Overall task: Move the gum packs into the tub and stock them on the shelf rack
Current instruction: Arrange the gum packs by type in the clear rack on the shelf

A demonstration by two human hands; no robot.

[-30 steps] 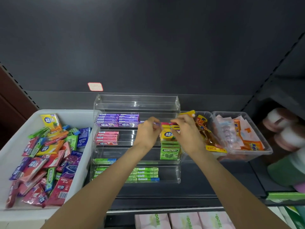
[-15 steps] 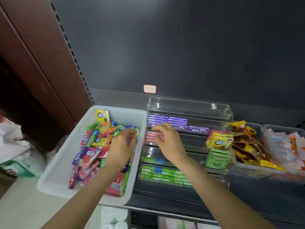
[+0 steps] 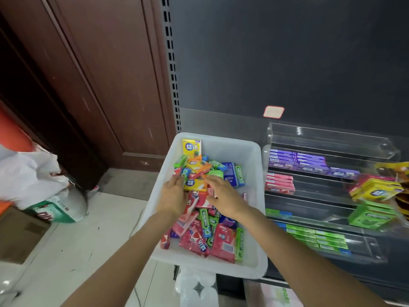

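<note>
1. Reaching into the white tub (image 3: 254, 151), both hands are lying over the pile of gum packs (image 3: 212, 229).
2. The left hand (image 3: 173, 196) is resting flat on the packs, with its fingers (image 3: 177, 180) straight and close together, holding nothing.
3. The tips of the left fingers are touching a yellow pack (image 3: 194, 185) in the middle of the pile.
4. The right hand (image 3: 223, 196) is lying just beside the left one, with its fingers reaching toward the same yellow pack.
5. The right thumb and fingers are pinching a small pink pack (image 3: 212, 192).
6. Red, pink, green, blue and orange packs are lying mixed up in the tub, some on top of others.
7. One tall yellow pack (image 3: 191, 147) is leaning against the far wall of the tub.
8. The tub is sitting on the shelf, just beside the clear rack (image 3: 332, 138), on its left.
9. Purple packs (image 3: 296, 160) are lying in a high row of the rack.
10. Pink packs (image 3: 279, 183) are lying in the row under that.
11. Green packs (image 3: 316, 237) are lying in the lowest row.
12. A yellow box (image 3: 376, 189) is sitting on a green box (image 3: 371, 216) at the right end of the rack.
13. A white bag (image 3: 31, 173) is sitting on the floor, well apart from the tub.
</note>
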